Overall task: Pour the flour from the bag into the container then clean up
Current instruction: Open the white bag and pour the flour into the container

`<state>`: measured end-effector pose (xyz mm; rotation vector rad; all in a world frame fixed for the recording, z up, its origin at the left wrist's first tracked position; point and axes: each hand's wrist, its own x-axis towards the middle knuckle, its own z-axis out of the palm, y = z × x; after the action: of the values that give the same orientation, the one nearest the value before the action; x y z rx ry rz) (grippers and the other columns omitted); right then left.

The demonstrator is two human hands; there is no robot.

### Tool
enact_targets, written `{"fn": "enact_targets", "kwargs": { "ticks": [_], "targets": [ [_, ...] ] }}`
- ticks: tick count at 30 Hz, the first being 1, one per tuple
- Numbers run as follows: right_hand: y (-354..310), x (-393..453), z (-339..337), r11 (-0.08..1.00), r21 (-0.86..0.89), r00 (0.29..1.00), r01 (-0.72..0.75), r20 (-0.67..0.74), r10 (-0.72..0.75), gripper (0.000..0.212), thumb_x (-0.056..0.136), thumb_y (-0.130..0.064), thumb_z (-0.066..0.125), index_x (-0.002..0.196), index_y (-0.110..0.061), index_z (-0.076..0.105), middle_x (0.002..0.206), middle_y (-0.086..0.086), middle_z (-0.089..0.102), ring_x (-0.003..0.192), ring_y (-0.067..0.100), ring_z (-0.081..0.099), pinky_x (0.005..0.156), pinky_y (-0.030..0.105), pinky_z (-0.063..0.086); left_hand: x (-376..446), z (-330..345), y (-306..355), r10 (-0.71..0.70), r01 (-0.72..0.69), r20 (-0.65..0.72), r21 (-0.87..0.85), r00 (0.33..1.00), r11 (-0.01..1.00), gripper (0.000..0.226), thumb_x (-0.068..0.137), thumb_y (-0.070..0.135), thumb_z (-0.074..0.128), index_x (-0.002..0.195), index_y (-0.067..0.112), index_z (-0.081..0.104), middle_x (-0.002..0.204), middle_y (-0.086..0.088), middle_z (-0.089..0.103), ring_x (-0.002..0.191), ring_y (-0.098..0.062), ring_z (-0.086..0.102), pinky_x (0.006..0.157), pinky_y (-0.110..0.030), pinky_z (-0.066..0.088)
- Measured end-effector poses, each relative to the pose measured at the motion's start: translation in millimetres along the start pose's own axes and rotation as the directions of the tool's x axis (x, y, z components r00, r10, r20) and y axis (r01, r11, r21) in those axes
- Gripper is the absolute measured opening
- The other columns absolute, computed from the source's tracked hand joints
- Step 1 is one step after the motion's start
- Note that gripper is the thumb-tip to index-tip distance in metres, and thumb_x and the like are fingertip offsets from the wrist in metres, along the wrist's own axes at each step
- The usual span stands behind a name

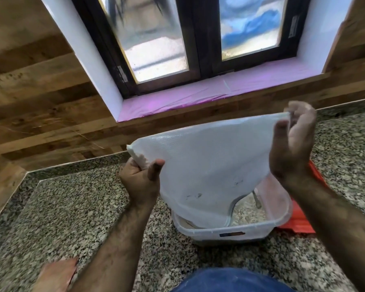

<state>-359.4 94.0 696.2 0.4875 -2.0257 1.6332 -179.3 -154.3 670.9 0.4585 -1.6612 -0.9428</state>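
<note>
Left hand (140, 178): fingers and thumb curled tight round one bottom corner of the bag (200, 165), flour dusting the knuckles.
Right hand (293, 142): raised higher than the left, pinching the other bottom corner between thumb and bent fingers.
Bag: stretched between the two hands, upside down, its zip mouth hanging below them into the container (236, 230); translucent white, limp and nearly flat, so it looks almost emptied.
Container: directly under the hands on the speckled stone counter (72, 207); clear plastic tub with a pale layer of flour on its floor.
Doing it well: I'd keep the mouth inside the rim and shake gently, since a hard flick could puff flour over the counter.
Beyond the right hand: an orange lid or sheet (299, 216) lying partly behind the tub; I cannot tell which.
</note>
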Motion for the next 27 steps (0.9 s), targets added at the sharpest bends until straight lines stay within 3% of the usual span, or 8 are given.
{"fn": "enact_targets", "kwargs": {
  "ticks": [2, 6, 9, 15, 18, 20, 23, 27],
  "targets": [
    [-13.5, 6.4, -1.5, 0.951, -0.201, 0.970, 0.235, 0.115, -0.216, 0.089, 0.094, -0.084, 0.034, 0.136, -0.010, 0.060, 0.138, 0.012, 0.058, 0.131, 0.030, 0.051, 0.106, 0.041, 0.033, -1.7, 0.8, 0.4, -0.052, 0.052, 0.000, -0.057, 0.999, 0.997, 0.071, 0.078, 0.088, 0.058, 0.067, 0.018, 0.058, 0.054, 0.014, 0.060, 0.052, 0.008, 0.057, 0.052, -0.011, 0.047],
    [-35.1, 13.5, 7.8, 0.822, -0.359, 0.889, 0.443, 0.299, -0.348, 0.082, 0.085, -0.089, 0.045, 0.129, -0.024, 0.069, 0.152, 0.007, 0.054, 0.156, 0.041, 0.029, 0.120, 0.059, 0.015, 2.3, 5.1, 4.5, -0.182, 0.168, -0.079, -0.151, 0.980, 0.974, 0.058, 0.085, 0.082, 0.049, 0.078, 0.026, 0.065, 0.064, 0.024, 0.071, 0.061, 0.010, 0.066, 0.059, -0.009, 0.051],
    [-42.0, 16.9, 17.6, 0.783, -0.354, 0.843, 0.511, 0.386, -0.375, 0.087, 0.084, -0.091, 0.048, 0.135, -0.024, 0.069, 0.151, 0.007, 0.055, 0.157, 0.035, 0.031, 0.123, 0.071, 0.010, 4.2, 0.9, 0.7, -0.199, 0.192, -0.081, -0.084, 0.977, 0.978, 0.071, 0.090, 0.087, 0.043, 0.074, 0.021, 0.065, 0.060, 0.020, 0.068, 0.056, 0.004, 0.060, 0.055, -0.014, 0.047],
    [-55.1, 17.4, 40.2, 0.632, -0.311, 0.641, 0.709, 0.657, -0.396, 0.099, 0.085, -0.097, 0.034, 0.149, -0.026, 0.059, 0.140, 0.001, 0.066, 0.138, 0.025, 0.056, 0.125, 0.065, 0.017, -1.6, 4.2, 3.9, -0.172, 0.172, -0.020, -0.026, 0.985, 0.985, 0.084, 0.079, 0.099, 0.037, 0.062, 0.017, 0.047, 0.053, 0.002, 0.046, 0.045, -0.006, 0.043, 0.043, -0.022, 0.035],
    [-58.1, 20.2, 54.5, 0.682, -0.221, 0.631, 0.697, 0.640, -0.438, 0.082, 0.090, -0.091, 0.038, 0.112, -0.018, 0.069, 0.102, 0.000, 0.069, 0.090, 0.024, 0.066, 0.092, 0.047, 0.054, 0.7, 6.0, 8.1, -0.154, 0.152, -0.041, -0.047, 0.987, 0.987, 0.077, 0.082, 0.097, 0.036, 0.062, 0.023, 0.042, 0.057, 0.003, 0.043, 0.053, -0.006, 0.041, 0.050, -0.025, 0.034],
    [-59.7, 19.7, 60.8, 0.696, -0.190, 0.637, 0.693, 0.615, -0.465, 0.068, 0.095, -0.082, 0.042, 0.089, -0.017, 0.060, 0.081, -0.002, 0.060, 0.065, 0.019, 0.054, 0.058, 0.033, 0.046, 2.0, 8.8, 12.6, -0.166, 0.161, -0.080, -0.062, 0.983, 0.985, 0.076, 0.080, 0.098, 0.037, 0.061, 0.025, 0.040, 0.055, 0.011, 0.042, 0.050, 0.004, 0.037, 0.048, -0.022, 0.033],
    [-59.1, 19.0, 68.0, 0.629, -0.158, 0.611, 0.761, 0.498, -0.615, 0.056, 0.102, -0.062, 0.051, 0.069, -0.018, 0.053, 0.058, -0.002, 0.051, 0.046, 0.014, 0.038, 0.049, 0.023, 0.028, 5.7, 11.8, 23.1, -0.159, 0.145, -0.103, -0.128, 0.982, 0.981, 0.088, 0.073, 0.102, 0.039, 0.066, 0.014, 0.049, 0.050, 0.016, 0.051, 0.045, 0.006, 0.047, 0.047, -0.012, 0.040],
    [-68.5, 41.2, 68.7, 0.586, -0.163, 0.589, 0.794, 0.447, -0.673, 0.061, 0.108, -0.057, 0.048, 0.062, -0.017, 0.054, 0.053, -0.001, 0.047, 0.042, 0.017, 0.042, 0.045, 0.026, 0.038, 25.1, 4.0, 29.6, -0.182, 0.166, -0.089, -0.164, 0.979, 0.972, 0.080, 0.072, 0.102, 0.043, 0.091, 0.025, 0.055, 0.068, 0.012, 0.055, 0.058, -0.004, 0.051, 0.055, -0.026, 0.046]
  ]
}}
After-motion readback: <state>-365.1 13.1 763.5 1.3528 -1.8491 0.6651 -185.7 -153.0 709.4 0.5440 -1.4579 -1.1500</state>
